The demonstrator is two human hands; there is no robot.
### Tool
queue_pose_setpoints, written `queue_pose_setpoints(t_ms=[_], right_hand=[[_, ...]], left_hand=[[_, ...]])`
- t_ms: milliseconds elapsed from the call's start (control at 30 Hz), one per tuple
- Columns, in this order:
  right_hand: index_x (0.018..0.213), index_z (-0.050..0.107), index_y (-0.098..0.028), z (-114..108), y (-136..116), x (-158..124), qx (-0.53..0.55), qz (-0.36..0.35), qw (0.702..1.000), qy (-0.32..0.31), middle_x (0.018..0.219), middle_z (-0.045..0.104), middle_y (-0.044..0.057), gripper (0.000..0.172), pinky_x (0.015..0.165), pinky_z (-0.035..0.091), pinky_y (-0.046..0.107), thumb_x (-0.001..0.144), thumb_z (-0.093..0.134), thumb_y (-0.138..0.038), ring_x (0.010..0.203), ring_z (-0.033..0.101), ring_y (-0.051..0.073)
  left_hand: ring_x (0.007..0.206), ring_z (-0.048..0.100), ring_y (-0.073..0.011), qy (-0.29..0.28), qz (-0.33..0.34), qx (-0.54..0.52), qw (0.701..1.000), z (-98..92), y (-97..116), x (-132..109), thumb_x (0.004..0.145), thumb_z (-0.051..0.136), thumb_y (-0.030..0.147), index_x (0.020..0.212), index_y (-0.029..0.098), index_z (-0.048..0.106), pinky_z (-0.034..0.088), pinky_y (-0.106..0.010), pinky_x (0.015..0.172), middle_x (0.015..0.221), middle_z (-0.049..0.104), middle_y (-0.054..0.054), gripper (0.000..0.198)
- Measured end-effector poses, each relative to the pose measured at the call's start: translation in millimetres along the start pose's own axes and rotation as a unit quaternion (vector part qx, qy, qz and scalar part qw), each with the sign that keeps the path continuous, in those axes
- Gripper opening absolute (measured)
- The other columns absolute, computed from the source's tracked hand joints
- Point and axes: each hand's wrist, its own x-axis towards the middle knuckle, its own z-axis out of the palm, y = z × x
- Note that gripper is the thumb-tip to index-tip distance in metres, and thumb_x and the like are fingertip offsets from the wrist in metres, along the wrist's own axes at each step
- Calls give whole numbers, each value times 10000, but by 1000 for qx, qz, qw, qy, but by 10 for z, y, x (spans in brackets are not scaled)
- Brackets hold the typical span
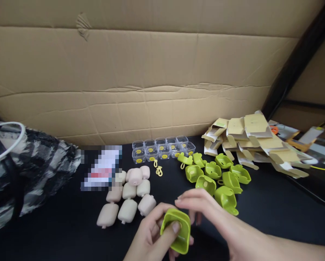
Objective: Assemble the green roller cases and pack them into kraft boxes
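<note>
So a big sheet of brown cardboard (151,69) filled the whole back, with a black tabletop (276,214) in front of it. Off to the left sat a grey-and-black patterned bundle (45,159), and a messy pile of flattened boxes (249,141) was at the far right. The right hand (209,210) was loosely open, fingers stretched out just beside the left; couldn't tell if it touched anything. The left hand (155,235) had a firm hold on a green cup (182,241), thumb pressed inside, low at the front of the table. More green cups (212,170) lay clustered beyond the right hand. Left of centre were pale rounded blocks (128,211), then clear tubs (163,156) in rows near the cardboard, and tiny yellow loops (158,171) just in front of those.
</note>
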Motion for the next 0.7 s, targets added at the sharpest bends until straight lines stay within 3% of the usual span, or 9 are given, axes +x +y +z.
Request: queue_pose_setpoints(t_ms=[100,167,267,333,433,533,633,700], right_hand=[[1275,482,-189,30,21,-1,-169,-65,983,25,1205,582,115,496,914,489,251,828,672,-291,1122,566,181],[1235,520,-182,64,32,1,-242,-102,963,51,1145,634,107,419,888,502,271,873,610,-371,1069,600,186],[1173,544,-164,74,18,14,-273,-144,947,83,1046,683,90,325,799,521,266,890,585,-320,922,649,176],[1124,536,-178,8,9,32,-241,-155,952,108,998,688,62,311,773,516,249,832,627,-233,885,650,163],[1114,487,-212,-253,81,78,-183,-102,961,181,1022,651,42,397,817,505,272,747,630,-168,955,623,176],[1139,473,-221,-647,328,136,-222,-2,941,257,1052,614,58,374,808,507,342,790,607,-227,915,609,204],[1134,478,-210,-970,697,183,-300,90,921,233,1044,613,84,373,778,514,382,817,602,-363,830,615,218],[1096,512,-197,-1065,929,201,-319,115,918,205,962,626,88,332,728,523,395,822,587,-369,784,619,233]], left_hand=[[551,535,-86,15,14,-21,1000,28,-11,5,741,691,526,892,162,601,417,-186,501,644,638,16,404],[591,549,-88,11,28,-63,998,42,-24,2,735,721,485,964,195,592,441,-198,554,687,635,34,391],[634,583,-95,-32,37,-122,991,31,-61,8,716,744,476,1076,240,535,459,-226,622,779,667,30,479],[626,614,-111,-70,32,-133,988,7,-91,20,680,752,523,1105,242,496,462,-235,600,801,684,16,570],[572,632,-98,-81,25,-112,990,-34,-123,42,673,735,566,1122,241,465,421,-207,534,907,710,-19,617],[523,609,-73,-74,16,-104,992,-65,-135,59,731,663,593,1096,223,490,385,-202,518,953,717,-44,548],[528,610,-96,-78,10,-120,990,-79,-138,67,774,587,619,1094,211,507,384,-232,528,914,710,-46,526],[537,609,-106,-80,11,-123,989,-78,-136,69,788,565,619,1095,204,511,384,-247,538,913,704,-54,519]])
